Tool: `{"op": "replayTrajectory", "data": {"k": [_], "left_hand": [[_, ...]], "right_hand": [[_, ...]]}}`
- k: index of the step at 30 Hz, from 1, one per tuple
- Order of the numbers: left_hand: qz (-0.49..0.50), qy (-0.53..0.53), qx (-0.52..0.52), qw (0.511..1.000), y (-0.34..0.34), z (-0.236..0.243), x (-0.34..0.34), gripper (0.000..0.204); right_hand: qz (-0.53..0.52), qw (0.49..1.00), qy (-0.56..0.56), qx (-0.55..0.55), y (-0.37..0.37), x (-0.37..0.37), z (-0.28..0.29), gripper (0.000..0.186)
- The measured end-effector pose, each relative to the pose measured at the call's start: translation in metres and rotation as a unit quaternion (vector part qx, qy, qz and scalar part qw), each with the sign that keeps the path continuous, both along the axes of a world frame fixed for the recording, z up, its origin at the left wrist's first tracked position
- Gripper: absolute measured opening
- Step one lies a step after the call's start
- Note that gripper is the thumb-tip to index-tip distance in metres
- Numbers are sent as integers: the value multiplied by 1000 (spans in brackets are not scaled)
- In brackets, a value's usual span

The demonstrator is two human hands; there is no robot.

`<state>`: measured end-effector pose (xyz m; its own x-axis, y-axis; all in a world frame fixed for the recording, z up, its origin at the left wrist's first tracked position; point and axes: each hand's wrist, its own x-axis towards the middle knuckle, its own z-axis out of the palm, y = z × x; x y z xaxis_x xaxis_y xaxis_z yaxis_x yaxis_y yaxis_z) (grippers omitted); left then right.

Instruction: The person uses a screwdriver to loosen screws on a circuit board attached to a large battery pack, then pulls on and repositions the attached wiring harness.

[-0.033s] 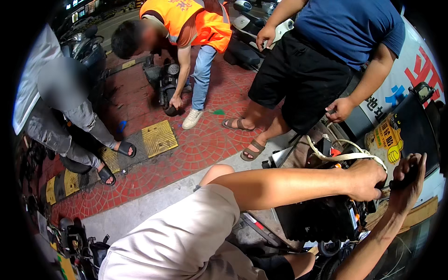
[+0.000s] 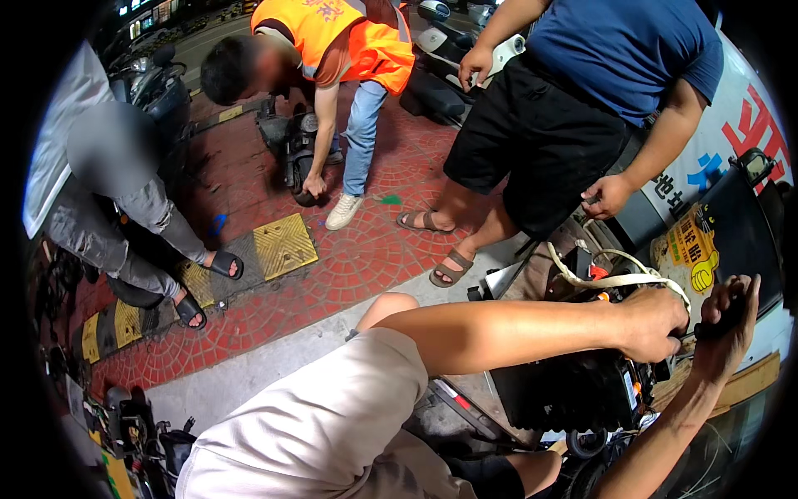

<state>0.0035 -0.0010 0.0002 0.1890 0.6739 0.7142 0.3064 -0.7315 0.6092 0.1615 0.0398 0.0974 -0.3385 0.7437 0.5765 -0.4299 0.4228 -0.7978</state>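
Note:
My left hand (image 2: pixel 652 324) is curled closed at the upper edge of a black battery case (image 2: pixel 565 387) with orange fittings, beside a looped cream cord (image 2: pixel 564 270); what its fingers grip is hidden. My right hand (image 2: pixel 723 320), raised at the right with fingers bent around a dark object I cannot make out, is next to a black panel with a yellow sticker (image 2: pixel 700 270).
A person in an orange vest (image 2: pixel 357 50) bends over a scooter (image 2: pixel 295 150). A person in blue (image 2: pixel 598 41) stands ahead, another in ripped jeans (image 2: pixel 125 233) at left. Red paving (image 2: pixel 391 191), a yellow-black ramp (image 2: pixel 283 245), parked vehicles surround us.

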Motion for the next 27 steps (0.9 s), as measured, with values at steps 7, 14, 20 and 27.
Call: {"op": "replayTrajectory", "data": {"k": [7,14,20,27], "left_hand": [[81,58,26,995,2,-3,0,20],[49,55,12,997,0,-5,3,23],[86,97,22,991,1,5,13,24],[-66,175,-13,982,12,-6,-39,21]], "right_hand": [[-49,998,8,-23,-8,-8,-3,29],[-48,999,-5,-15,-12,-8,-3,28],[-86,996,-1,-32,-11,12,1,25],[-67,996,21,-63,-21,-29,-4,26]]}}
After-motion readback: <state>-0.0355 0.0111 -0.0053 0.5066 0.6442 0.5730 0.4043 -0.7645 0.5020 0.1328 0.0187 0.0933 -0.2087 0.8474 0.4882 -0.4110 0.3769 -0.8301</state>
